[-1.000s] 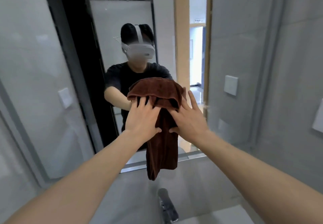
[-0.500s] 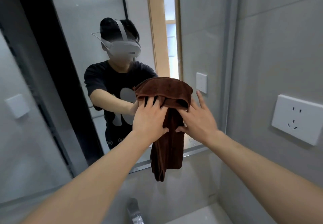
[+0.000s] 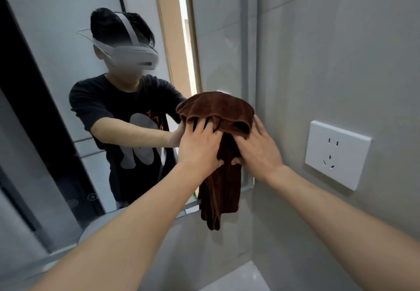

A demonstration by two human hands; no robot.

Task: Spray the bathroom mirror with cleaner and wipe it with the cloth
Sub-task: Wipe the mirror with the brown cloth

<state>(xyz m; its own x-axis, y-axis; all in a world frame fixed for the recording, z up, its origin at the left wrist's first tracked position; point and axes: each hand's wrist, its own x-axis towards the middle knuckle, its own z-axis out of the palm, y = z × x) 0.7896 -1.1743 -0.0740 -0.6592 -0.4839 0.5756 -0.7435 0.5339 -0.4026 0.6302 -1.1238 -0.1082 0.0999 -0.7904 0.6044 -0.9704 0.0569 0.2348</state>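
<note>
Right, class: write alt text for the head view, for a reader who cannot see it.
Both bare hands, left hand and right hand, press a dark brown terry cloth flat against the right edge of a frameless bathroom mirror, its tail hanging below. A white wall socket sits on the grey tiled wall to the right.

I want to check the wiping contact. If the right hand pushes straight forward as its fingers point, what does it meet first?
Probably the brown cloth under the right hand, then the mirror behind it.

white counter [image 3: 241, 278], bare corner, lower edge
</note>
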